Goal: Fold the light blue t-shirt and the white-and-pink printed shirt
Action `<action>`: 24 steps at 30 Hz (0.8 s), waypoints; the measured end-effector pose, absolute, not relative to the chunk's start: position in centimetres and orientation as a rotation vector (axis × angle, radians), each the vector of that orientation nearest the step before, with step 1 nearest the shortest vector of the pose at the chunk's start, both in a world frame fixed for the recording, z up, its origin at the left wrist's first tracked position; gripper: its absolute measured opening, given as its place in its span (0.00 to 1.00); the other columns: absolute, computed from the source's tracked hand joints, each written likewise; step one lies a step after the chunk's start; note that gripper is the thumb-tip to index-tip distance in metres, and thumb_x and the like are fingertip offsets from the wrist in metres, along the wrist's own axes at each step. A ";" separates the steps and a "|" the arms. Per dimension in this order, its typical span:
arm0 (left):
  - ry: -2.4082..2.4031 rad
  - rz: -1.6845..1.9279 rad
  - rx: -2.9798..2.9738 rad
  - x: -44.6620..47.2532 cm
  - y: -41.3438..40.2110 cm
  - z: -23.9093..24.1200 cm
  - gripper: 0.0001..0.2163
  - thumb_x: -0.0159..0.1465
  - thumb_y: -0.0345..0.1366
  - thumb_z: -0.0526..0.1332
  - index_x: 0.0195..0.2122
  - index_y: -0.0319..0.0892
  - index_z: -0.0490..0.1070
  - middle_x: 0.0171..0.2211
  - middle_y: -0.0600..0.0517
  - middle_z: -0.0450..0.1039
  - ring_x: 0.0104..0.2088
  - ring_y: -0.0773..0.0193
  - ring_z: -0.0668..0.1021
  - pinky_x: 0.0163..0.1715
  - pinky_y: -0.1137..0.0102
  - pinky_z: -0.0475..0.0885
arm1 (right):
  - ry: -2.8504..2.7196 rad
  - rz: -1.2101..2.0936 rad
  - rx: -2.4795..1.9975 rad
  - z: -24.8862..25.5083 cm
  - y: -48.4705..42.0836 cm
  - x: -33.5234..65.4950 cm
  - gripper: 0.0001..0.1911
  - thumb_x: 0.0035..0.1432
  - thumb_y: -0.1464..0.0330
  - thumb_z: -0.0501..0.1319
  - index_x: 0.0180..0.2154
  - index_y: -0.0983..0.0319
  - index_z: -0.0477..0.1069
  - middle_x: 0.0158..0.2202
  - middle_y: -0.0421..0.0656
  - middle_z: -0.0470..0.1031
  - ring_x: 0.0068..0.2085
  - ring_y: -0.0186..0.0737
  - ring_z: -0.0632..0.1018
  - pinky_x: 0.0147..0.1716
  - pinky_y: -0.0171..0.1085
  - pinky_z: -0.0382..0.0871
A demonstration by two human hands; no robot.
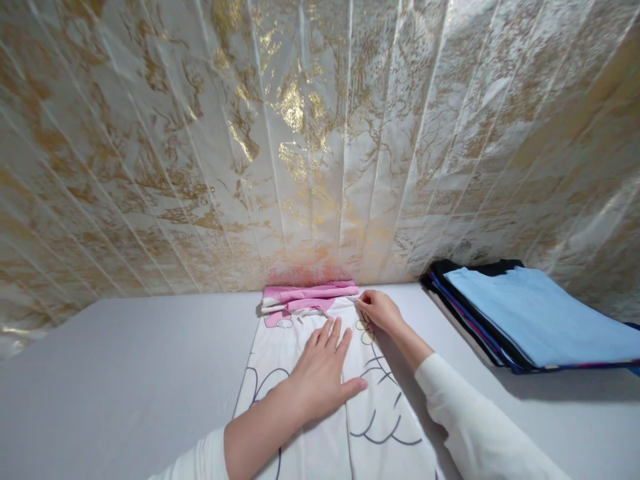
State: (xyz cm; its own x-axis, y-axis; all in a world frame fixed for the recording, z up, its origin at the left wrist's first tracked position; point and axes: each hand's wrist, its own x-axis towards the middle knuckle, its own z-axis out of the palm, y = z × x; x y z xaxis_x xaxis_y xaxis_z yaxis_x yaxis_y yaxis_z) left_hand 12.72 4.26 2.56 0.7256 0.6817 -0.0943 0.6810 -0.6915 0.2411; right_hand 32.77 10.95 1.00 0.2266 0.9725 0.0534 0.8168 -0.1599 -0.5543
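Observation:
A white garment [380,413] with dark line drawings and pink parts lies lengthwise on the table in front of me. Its pink far end [310,291] is bunched in layers against the wall. My left hand [323,373] rests flat on the white cloth, fingers spread and thumb out to the right. At the garment's far right edge, my right hand [379,309] pinches the cloth between thumb and fingers, near a small yellow flower print. Part of the garment is hidden under my left hand and forearm.
A stack of folded garments [545,320], light blue on top with dark ones below, lies on the right of the white table [150,373]. A wall covering [320,133] with gold and silver patterns rises at the table's back edge.

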 end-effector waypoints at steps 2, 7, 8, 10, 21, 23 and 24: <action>1.089 0.014 2.675 12.6 4.2 2.5 0.38 0.64 0.56 0.54 0.68 0.35 0.48 0.69 0.36 0.36 0.68 0.44 0.41 0.64 0.49 0.45 | -1.638 0.462 -2.010 1.2 10.4 32.9 0.08 0.58 0.66 0.59 0.29 0.62 0.72 0.33 0.46 0.78 0.37 0.41 0.76 0.32 0.33 0.60; 1.000 0.087 2.722 11.9 2.6 3.0 0.27 0.70 0.42 0.50 0.67 0.36 0.50 0.69 0.43 0.38 0.69 0.54 0.44 0.65 0.53 0.45 | -1.630 0.752 -1.928 2.0 5.8 33.4 0.13 0.63 0.60 0.53 0.37 0.61 0.71 0.26 0.42 0.77 0.28 0.37 0.77 0.25 0.31 0.65; 0.948 0.084 2.720 11.6 1.9 3.1 0.25 0.70 0.39 0.49 0.67 0.37 0.50 0.69 0.45 0.39 0.68 0.56 0.45 0.66 0.54 0.45 | -1.608 0.847 -1.904 2.0 4.3 33.4 0.13 0.62 0.60 0.53 0.38 0.61 0.71 0.25 0.41 0.76 0.26 0.37 0.77 0.22 0.31 0.65; 0.850 0.081 2.695 10.7 0.3 3.0 0.25 0.70 0.38 0.49 0.68 0.40 0.49 0.69 0.47 0.40 0.68 0.58 0.46 0.66 0.56 0.47 | -1.510 1.072 -1.841 1.7 1.1 33.4 0.14 0.60 0.58 0.54 0.37 0.62 0.69 0.24 0.39 0.74 0.23 0.35 0.75 0.18 0.30 0.65; 0.809 0.105 2.645 8.9 -3.5 1.6 0.30 0.68 0.41 0.53 0.69 0.42 0.44 0.69 0.48 0.36 0.68 0.56 0.46 0.66 0.54 0.46 | -1.315 1.233 -1.831 1.3 -6.2 32.8 0.13 0.50 0.58 0.59 0.25 0.60 0.61 0.15 0.34 0.66 0.16 0.32 0.70 0.12 0.28 0.60; 0.818 0.129 2.641 8.9 -3.7 2.0 0.30 0.68 0.40 0.53 0.69 0.42 0.45 0.69 0.48 0.37 0.68 0.56 0.46 0.66 0.53 0.46 | -1.289 1.277 -1.827 1.6 -6.9 32.7 0.14 0.51 0.56 0.58 0.27 0.60 0.63 0.17 0.35 0.68 0.18 0.33 0.72 0.13 0.28 0.61; 0.813 0.140 2.643 8.9 -3.9 2.2 0.29 0.68 0.39 0.53 0.68 0.42 0.45 0.69 0.48 0.37 0.68 0.56 0.46 0.66 0.53 0.46 | -1.278 1.299 -1.819 1.6 -7.5 32.6 0.16 0.51 0.54 0.58 0.27 0.60 0.63 0.17 0.35 0.68 0.18 0.33 0.72 0.13 0.28 0.61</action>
State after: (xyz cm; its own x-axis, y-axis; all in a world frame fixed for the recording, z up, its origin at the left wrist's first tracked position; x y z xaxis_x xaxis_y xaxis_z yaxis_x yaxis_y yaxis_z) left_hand 8.89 -3.88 2.22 0.8286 0.5597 -0.0139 0.5229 -0.7647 0.3766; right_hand 32.56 -7.50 1.60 0.0762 0.9173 -0.3910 0.3760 -0.3896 -0.8408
